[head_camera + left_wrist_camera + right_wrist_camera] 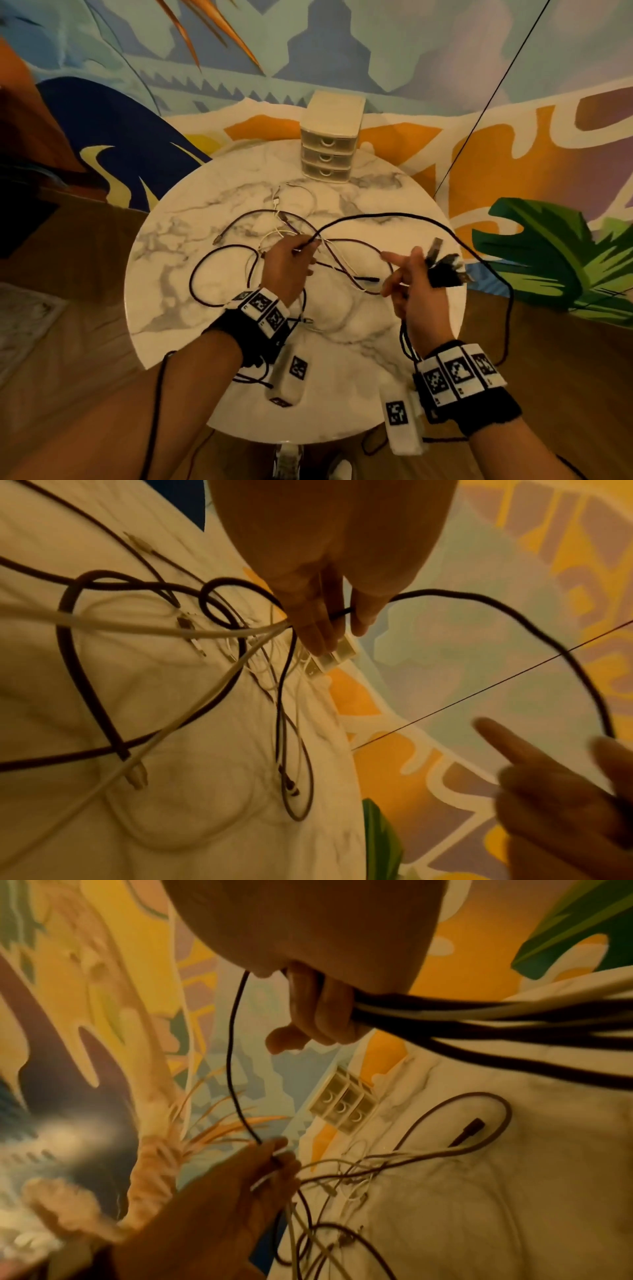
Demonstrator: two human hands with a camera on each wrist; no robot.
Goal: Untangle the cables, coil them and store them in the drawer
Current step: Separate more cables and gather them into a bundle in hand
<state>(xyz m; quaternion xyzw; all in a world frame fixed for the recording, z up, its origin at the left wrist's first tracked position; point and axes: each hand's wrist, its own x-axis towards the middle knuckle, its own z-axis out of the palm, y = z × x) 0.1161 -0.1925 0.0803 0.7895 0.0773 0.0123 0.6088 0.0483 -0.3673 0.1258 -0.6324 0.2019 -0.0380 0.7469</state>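
Cables [274, 240] lie in a loose tangle, dark maroon and white strands crossing, on the round marble table [191, 308] w/ the three-drawer organizer [327, 144] as your landmark: the tangle sits just in front of it, towards you. Organizer stands at the table's far edge, all three drawers pushed in.

Your left hand [287, 265] is above the tangle, fingers pinched tight on a black cable [394, 215] near its end; a couple of white strands also pass under those fingers [315, 631]. From that pinch the black cable arcs up and right, past the table edge, then loops down toward your right wrist.

Your right hand [409, 284] hovers right of the tangle, on the side away from the organizer, fist curled round a bundle of cable ends [445, 1018], dark and white, w/ USB plugs [445, 262] sticking out past the knuckles. Index finger points toward your left hand.
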